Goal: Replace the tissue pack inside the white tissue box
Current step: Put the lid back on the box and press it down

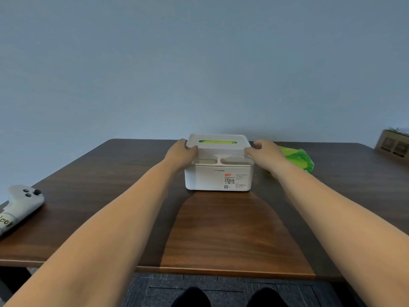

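Note:
A white tissue box (210, 179) stands at the middle of the brown table, with a label on its front and two open compartments along its near side. Its white lid (218, 140) has a slot through which something green shows. My left hand (180, 155) grips the lid's left edge and my right hand (265, 155) grips its right edge. A green tissue pack (298, 159) lies on the table just right of the box, partly hidden behind my right hand.
A white game controller (22, 203) lies near the table's (221, 229) left edge. A cardboard box (395, 146) sits at the far right. A plain wall rises behind the table. My legs and dark floor show below the near edge.

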Available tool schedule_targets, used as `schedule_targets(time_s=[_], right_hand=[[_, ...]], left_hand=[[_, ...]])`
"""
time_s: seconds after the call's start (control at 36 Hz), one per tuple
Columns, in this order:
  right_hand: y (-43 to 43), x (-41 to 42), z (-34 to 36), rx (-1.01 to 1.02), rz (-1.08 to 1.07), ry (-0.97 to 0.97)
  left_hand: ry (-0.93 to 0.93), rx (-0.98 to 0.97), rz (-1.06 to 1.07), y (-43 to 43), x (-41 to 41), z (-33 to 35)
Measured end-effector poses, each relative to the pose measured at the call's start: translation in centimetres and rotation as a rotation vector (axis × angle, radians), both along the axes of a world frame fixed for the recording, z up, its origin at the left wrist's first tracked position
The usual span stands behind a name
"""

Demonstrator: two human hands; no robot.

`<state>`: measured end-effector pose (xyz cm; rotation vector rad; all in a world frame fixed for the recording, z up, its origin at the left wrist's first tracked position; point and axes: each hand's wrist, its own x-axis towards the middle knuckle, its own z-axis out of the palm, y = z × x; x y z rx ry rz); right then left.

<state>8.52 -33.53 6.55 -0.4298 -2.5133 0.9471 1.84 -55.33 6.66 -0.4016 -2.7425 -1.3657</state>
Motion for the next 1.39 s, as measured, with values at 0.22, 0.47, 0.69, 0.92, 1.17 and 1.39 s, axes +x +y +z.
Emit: schedule_targets(time_s=[0.22,0.47,0.69,0.92,1.17,1.39], right_hand=[[-0.3,-2.2,0.4,-0.135,0.103,0.021],[-0.1,-4.4,-1.0,-0.129,0.109,-0.026],[-0.5,-4.3,-1.3,0.008,0.062,-0.014],[-0.4,-4.6,-0.3,0.101,0.050,-0.086],[-0.8,-6.8,1.8,0.006,0.121,-0.180],[-0.2,-8.0,0.9,0.095,0.157,-0.166]], left_hand=[[-0.009,-0.039,-0.014,1.1,-1.1,1.0],[0.062,-0.100,-0.039,1.7,-2.6,-1.0],[0.089,-0.214,-0.036,1.7,-2.7,-1.1],[0.060,-0.261,-0.023,1.5,-3.5,-0.4],[-0.031,-0.267,-0.065,3.0,-5.1,1.7],[-0.030,-0.387,-0.086,3.3,-6.9,0.9]])
